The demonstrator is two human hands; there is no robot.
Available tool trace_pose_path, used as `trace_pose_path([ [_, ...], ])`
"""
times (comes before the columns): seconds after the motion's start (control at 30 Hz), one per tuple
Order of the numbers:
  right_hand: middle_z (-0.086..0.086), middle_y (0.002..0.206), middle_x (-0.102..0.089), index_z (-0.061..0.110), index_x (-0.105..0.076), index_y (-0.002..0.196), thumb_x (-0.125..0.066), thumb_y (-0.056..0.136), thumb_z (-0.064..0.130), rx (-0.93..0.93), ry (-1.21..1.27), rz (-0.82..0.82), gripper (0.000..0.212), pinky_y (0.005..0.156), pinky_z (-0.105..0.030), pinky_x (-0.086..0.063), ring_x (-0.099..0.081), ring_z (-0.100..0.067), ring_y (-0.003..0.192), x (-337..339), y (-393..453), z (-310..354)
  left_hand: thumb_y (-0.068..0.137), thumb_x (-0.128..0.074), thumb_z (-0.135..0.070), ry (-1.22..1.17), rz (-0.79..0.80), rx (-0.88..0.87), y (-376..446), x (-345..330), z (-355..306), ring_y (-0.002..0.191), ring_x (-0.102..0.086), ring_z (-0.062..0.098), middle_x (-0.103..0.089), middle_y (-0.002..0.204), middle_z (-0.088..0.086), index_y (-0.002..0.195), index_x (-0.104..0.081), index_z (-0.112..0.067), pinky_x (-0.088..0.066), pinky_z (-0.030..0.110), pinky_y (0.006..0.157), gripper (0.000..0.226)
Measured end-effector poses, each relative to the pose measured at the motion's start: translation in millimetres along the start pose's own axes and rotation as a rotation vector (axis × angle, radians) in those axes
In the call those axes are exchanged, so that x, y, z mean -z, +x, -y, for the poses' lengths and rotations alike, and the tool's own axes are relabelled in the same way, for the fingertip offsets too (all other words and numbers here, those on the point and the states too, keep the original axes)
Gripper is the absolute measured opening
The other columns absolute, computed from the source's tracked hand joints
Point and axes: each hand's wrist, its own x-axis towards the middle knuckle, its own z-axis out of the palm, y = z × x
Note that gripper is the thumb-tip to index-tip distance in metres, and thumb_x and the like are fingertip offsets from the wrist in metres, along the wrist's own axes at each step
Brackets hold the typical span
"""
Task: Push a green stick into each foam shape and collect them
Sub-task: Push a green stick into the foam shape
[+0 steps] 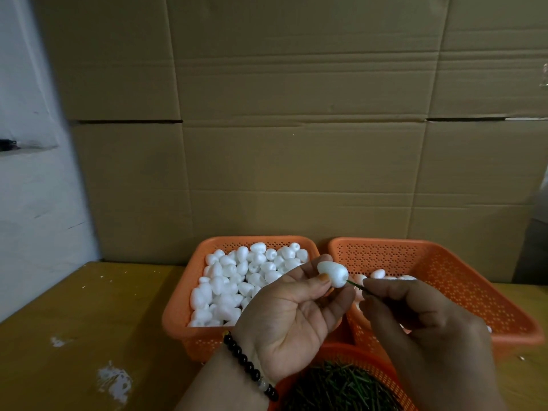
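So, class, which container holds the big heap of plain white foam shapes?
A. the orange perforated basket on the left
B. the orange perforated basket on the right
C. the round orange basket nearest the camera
A: the orange perforated basket on the left is heaped with white foam shapes; the right one shows only a few, and the round orange basket holds thin green sticks.

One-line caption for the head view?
Left hand holds a foam shape while right hand pushes a green stick in, above orange baskets.
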Motion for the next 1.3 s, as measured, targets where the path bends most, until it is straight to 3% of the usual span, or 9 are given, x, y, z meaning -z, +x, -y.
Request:
trace_pose_path([
  [0.07,0.025,0.083,-0.066,0.041,-0.064,0.090,-0.081,0.068,0.006,0.033,-0.044,-0.003,0.045,0.072,-0.020,-0.052,-0.066,0.006,0.079,-0.5,-0.3,-1.0,0.071,-0.057,0.012,0.010,-0.012,-0.007,0.5,0.4,0.4,0.076,-0.071,0.026,-0.068,0.092,0.018,0.107,-0.063,0.003,-0.059,0.036,0.067,0.038],
  [0.17,0.026,0.084,-0.062,0.036,-0.065,0.091,-0.080,0.074,0.011,0.102,-0.073,-0.007,0.033,0.068,-0.020,-0.051,-0.065,0.000,0.076,-1.3,0.9,-0.4,0.072,-0.057,0.012,0.026,0.000,-0.007,-0.2,-0.3,0.9,0.077,-0.071,0.026,-0.068,0.093,0.020,0.104,-0.063,0.003,-0.059,0.034,0.064,0.033],
  [0.3,0.019,0.081,-0.065,0.030,-0.069,0.088,-0.079,0.075,0.017,0.113,-0.086,-0.008,0.021,0.065,-0.031,-0.050,-0.065,-0.001,0.067,-0.9,1.0,-2.6,0.073,-0.057,0.012,0.065,0.015,-0.009,-1.3,-1.2,2.9,0.079,-0.071,0.026,-0.067,0.096,0.022,0.104,-0.061,0.002,-0.059,0.033,0.066,0.033],
  [0.43,0.015,0.079,-0.066,0.022,-0.073,0.085,-0.081,0.073,0.012,0.117,-0.095,-0.005,0.017,0.068,-0.017,-0.050,-0.064,-0.002,0.074,-0.9,0.1,-4.6,0.071,-0.057,0.011,0.100,0.021,-0.009,-2.4,-3.2,4.0,0.077,-0.070,0.024,-0.067,0.095,0.021,0.102,-0.061,0.001,-0.059,0.031,0.066,0.032],
  [0.53,0.015,0.079,-0.066,0.018,-0.075,0.084,-0.082,0.072,0.012,0.111,-0.100,-0.018,0.015,0.070,-0.019,-0.051,-0.064,-0.003,0.079,-1.6,-0.3,-5.7,0.070,-0.058,0.009,0.122,0.018,-0.012,-2.7,-3.6,4.7,0.079,-0.068,0.023,-0.067,0.095,0.020,0.102,-0.061,0.000,-0.059,0.031,0.067,0.034],
  [0.67,0.015,0.077,-0.066,0.025,-0.072,0.083,-0.072,0.070,0.015,0.092,-0.078,-0.022,0.017,0.068,-0.017,-0.050,-0.064,-0.001,0.077,-1.2,0.0,-3.9,0.070,-0.058,0.009,0.129,0.023,-0.012,-3.5,-4.4,5.1,0.077,-0.069,0.023,-0.068,0.094,0.020,0.103,-0.060,0.000,-0.060,0.030,0.067,0.035],
  [0.8,0.018,0.074,-0.064,0.032,-0.067,0.084,-0.078,0.072,0.016,0.080,-0.062,-0.022,0.023,0.071,-0.008,-0.047,-0.063,0.000,0.079,-1.0,-0.4,-3.4,0.069,-0.059,0.008,0.154,0.016,-0.019,-3.6,-4.7,6.0,0.076,-0.070,0.021,-0.069,0.093,0.019,0.103,-0.061,-0.001,-0.060,0.030,0.069,0.035],
  [0.93,0.023,0.076,-0.059,0.026,-0.071,0.081,-0.071,0.068,0.015,0.078,-0.083,-0.015,0.017,0.074,0.002,-0.041,-0.061,0.001,0.081,-1.6,-0.3,-4.8,0.070,-0.059,0.008,0.171,0.006,-0.013,-3.9,-5.7,7.8,0.076,-0.070,0.020,-0.070,0.092,0.017,0.100,-0.061,-0.003,-0.059,0.030,0.068,0.032],
  [1.3,0.029,0.089,-0.056,0.018,-0.072,0.079,-0.069,0.071,0.013,0.066,-0.057,-0.029,0.010,0.074,0.003,-0.040,-0.061,0.001,0.081,-3.8,0.2,-5.2,0.071,-0.059,0.009,0.132,0.016,-0.020,-4.0,-7.1,11.1,0.073,-0.070,0.021,-0.070,0.091,0.019,0.099,-0.062,0.000,-0.059,0.029,0.063,0.029],
])
